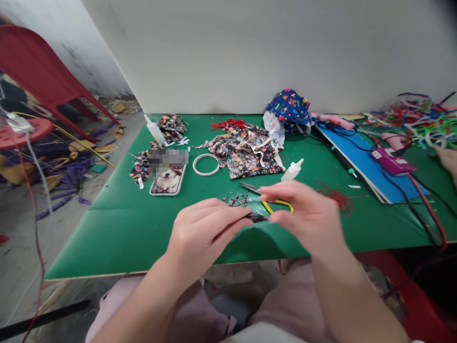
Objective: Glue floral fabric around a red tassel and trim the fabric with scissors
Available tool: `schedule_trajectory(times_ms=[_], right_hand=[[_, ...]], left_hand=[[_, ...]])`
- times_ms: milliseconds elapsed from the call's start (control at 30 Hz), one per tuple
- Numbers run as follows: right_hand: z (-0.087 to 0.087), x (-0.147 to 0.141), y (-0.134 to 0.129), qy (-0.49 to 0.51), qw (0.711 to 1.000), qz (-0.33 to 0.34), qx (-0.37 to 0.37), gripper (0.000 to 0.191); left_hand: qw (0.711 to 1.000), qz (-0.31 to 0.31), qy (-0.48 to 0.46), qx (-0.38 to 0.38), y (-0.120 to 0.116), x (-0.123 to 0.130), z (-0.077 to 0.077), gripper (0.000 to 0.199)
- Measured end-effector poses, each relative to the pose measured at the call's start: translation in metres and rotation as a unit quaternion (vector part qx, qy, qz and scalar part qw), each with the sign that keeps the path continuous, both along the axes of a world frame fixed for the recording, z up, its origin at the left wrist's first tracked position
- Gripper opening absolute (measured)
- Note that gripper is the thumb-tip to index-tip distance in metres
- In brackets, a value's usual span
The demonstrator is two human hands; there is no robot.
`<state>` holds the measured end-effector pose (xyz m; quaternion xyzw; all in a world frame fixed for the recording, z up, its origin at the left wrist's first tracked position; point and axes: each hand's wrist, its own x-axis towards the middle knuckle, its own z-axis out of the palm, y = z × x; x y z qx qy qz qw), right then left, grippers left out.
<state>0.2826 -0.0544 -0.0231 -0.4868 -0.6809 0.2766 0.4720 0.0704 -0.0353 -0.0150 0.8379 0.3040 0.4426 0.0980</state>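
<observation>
My left hand pinches a small piece of dark patterned fabric above the green table. To its right, my right hand has thumb and fingers apart, close to the fabric's tip, with nothing visible between them. Scissors with yellow handles lie behind my right hand, which partly covers them. Small fabric scraps are just beyond my left fingers. Farther back lie floral fabric pieces and a white ring. A small white bottle lies behind the scissors.
A phone and another bottle are at the left. Rightward are red threads, a blue folder, a purple device with cables, and colourful strips. Another person's hand shows at the right edge. A red chair stands left.
</observation>
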Motion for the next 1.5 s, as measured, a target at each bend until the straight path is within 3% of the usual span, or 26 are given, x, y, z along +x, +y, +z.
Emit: schedule_trajectory(times_ms=[67, 133, 400, 667, 933, 1100, 1200, 1367, 1433, 1500], right_hand=[[0.002, -0.016, -0.001, 0.037, 0.994, 0.107, -0.011, 0.029], [0.004, -0.025, 0.003, 0.076, 0.987, 0.138, -0.015, 0.025], [0.005, -0.03, 0.006, 0.17, 0.971, 0.136, -0.095, 0.016], [0.003, -0.035, 0.005, 0.186, 0.969, 0.127, -0.106, 0.016], [0.001, -0.034, 0.007, 0.109, 0.986, 0.101, -0.071, 0.013], [0.004, -0.031, 0.008, 0.0, 0.993, 0.118, 0.023, 0.017], [0.005, -0.026, 0.008, -0.101, 0.98, 0.137, 0.101, 0.026], [0.001, -0.018, 0.006, -0.287, 0.931, 0.117, 0.195, 0.04], [-0.001, -0.018, 0.005, -0.293, 0.929, 0.113, 0.194, 0.04], [-0.002, -0.02, 0.005, -0.22, 0.955, 0.109, 0.165, 0.034]], left_hand=[[1.0, -0.003, -0.007, -0.013, -0.002, 0.001, 0.001, 0.003], [0.999, -0.002, -0.008, -0.036, -0.003, 0.001, 0.002, 0.004], [0.991, 0.016, -0.02, -0.129, -0.005, -0.001, 0.004, 0.005], [0.976, 0.028, -0.05, -0.21, -0.004, -0.001, 0.002, 0.006], [0.958, 0.034, -0.062, -0.28, -0.002, -0.002, 0.001, 0.007], [0.941, 0.025, -0.082, -0.328, -0.001, -0.005, 0.001, 0.01], [0.927, 0.015, -0.096, -0.362, 0.002, -0.007, 0.001, 0.009], [0.914, 0.012, -0.092, -0.395, 0.005, -0.007, 0.002, 0.009], [0.919, 0.031, -0.075, -0.385, 0.004, -0.006, 0.002, 0.009], [0.937, 0.056, -0.043, -0.342, 0.002, -0.004, 0.003, 0.008]])
